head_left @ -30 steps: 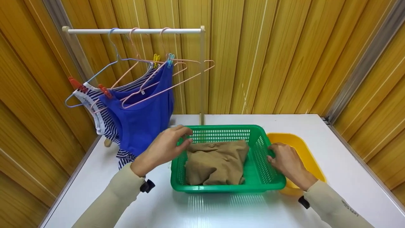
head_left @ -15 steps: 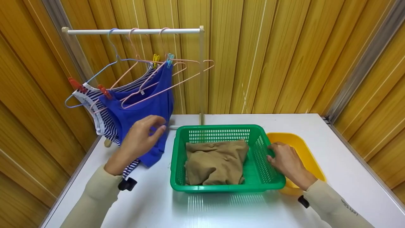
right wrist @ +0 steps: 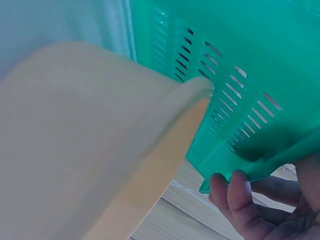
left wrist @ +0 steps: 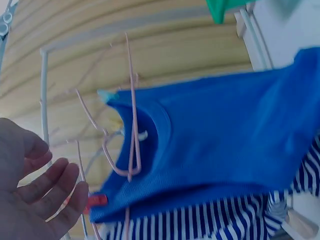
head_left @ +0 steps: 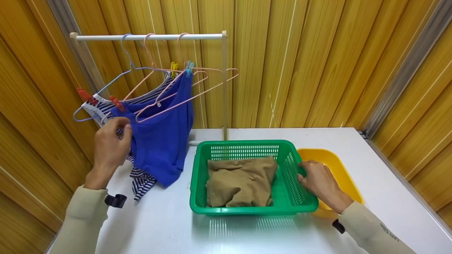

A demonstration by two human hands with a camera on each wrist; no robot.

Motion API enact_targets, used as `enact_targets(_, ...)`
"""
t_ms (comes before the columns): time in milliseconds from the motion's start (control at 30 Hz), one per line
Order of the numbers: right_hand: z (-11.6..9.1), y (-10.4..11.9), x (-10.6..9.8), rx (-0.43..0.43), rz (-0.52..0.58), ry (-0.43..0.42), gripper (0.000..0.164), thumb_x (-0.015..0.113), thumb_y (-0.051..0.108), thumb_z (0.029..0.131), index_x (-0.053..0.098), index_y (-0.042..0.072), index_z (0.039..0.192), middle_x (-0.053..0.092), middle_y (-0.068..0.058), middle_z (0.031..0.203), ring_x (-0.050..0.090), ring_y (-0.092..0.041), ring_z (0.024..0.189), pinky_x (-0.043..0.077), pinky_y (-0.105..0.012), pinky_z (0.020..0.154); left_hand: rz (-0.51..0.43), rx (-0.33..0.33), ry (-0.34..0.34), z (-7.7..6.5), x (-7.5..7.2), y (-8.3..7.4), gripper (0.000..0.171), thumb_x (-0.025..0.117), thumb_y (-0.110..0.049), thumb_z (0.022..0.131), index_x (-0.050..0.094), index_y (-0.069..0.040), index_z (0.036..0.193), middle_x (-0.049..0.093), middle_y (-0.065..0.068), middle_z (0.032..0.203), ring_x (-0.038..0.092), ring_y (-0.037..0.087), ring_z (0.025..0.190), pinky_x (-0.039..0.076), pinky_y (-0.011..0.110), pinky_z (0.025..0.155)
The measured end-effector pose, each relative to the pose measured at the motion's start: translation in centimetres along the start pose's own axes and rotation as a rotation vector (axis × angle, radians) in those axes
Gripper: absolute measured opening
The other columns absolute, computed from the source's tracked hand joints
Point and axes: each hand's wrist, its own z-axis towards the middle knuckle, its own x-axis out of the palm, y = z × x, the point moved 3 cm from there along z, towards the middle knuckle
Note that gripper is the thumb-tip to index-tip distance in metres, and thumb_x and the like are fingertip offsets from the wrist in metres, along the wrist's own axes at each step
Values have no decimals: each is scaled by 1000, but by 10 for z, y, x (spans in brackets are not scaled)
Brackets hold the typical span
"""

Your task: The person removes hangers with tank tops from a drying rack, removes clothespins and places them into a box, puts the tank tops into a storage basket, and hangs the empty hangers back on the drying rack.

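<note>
Left sleeve (head_left: 78,217): long, pale beige, ending in a cuff at the wrist; the cloth bulges roundly just behind the cuff. Left wrist fitting (head_left: 116,200): small, black, curved and clip-like in outline, projecting from the side of the cuff that faces the other arm. Left hand (head_left: 110,144): bare. Right sleeve (head_left: 367,229): the same pale beige, bearing dark lettering (head_left: 389,232) along the forearm, too small to read surely. Right wrist fitting (head_left: 339,226): likewise black, projecting beside the cuff. Right hand (head_left: 320,180): bare.

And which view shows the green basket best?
The head view: it shows nearly all of the green basket, brown cloth inside. Right wrist shows part of its slotted wall; left wrist, only a fragment at the top edge.
</note>
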Motion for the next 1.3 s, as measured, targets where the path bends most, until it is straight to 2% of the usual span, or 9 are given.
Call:
enact_targets(133, 0, -2, 2, -2, -9, -1, 38, 71, 9, 88, 63, -10, 120, 69, -28, 108, 70, -30, 81, 59, -46, 72, 15, -21, -61, 1, -7, 14, 19, 54, -10, 97, 65, 5, 103, 66, 20, 100, 62, 29, 89, 35, 4, 75)
enact_targets(367, -2, -5, 6, 13, 0, -29, 38, 70, 10, 89, 63, -10, 120, 69, -30, 110, 71, -31, 79, 59, -44, 70, 6, -61, -150, 2, -14, 26, 21, 52, -9, 97, 65, 6, 103, 64, 22, 100, 58, 27, 89, 35, 8, 75)
enact_targets(633, -2, -7, 10, -20, -10, -146, 31, 71, 7, 86, 68, -11, 111, 71, -29, 99, 71, -34, 75, 59, -45, 65, 22, -81, -177, 0, -14, 34, 22, 51, -8, 97, 65, 7, 102, 63, 22, 99, 54, 22, 86, 34, 10, 74)
enact_targets(767, -2, -7, 11, -26, -2, -169, 30, 70, 7, 86, 68, -12, 110, 71, -30, 98, 71, -36, 75, 59, -45, 64, 35, -112, -186, 1, -15, 34, 23, 50, -8, 97, 64, 6, 107, 61, 21, 103, 49, 20, 85, 35, 17, 74)
enact_targets(833, -1, -7, 11, -18, 2, -165, 30, 70, 7, 87, 68, -11, 111, 71, -30, 100, 71, -36, 75, 59, -45, 64, 34, -132, -183, 1, -16, 35, 25, 50, -9, 96, 63, 4, 114, 60, 20, 110, 49, 23, 90, 38, 23, 80)
enact_targets(933, 0, -7, 11, -7, 9, -155, 31, 69, 7, 88, 67, -12, 112, 70, -31, 101, 71, -35, 73, 59, -44, 64, 28, -160, -166, 2, -17, 37, 32, 51, -11, 97, 57, 1, 126, 56, 20, 127, 51, 30, 110, 43, 37, 99)
enact_targets(1033, 1, -7, 11, -1, 15, -148, 32, 69, 7, 89, 66, -12, 114, 70, -31, 102, 71, -34, 73, 59, -44, 65, 25, -182, -136, 4, -16, 42, 41, 50, -15, 97, 50, 0, 136, 51, 21, 140, 45, 37, 129, 35, 51, 113)
enact_targets(1167, 1, -8, 13, -3, 14, -146, 32, 68, 8, 89, 66, -11, 115, 70, -30, 102, 71, -34, 74, 59, -44, 66, 38, -214, -63, 3, -12, 49, 46, 47, -17, 99, 46, 0, 141, 52, 24, 139, 49, 41, 123, 39, 54, 108)
enact_targets(1300, 0, -8, 14, -7, 11, -145, 32, 68, 8, 89, 66, -11, 115, 71, -29, 99, 71, -33, 72, 59, -43, 65, 58, -213, -11, 2, -7, 54, 42, 46, -19, 100, 50, 0, 137, 60, 25, 124, 55, 40, 107, 45, 45, 90)
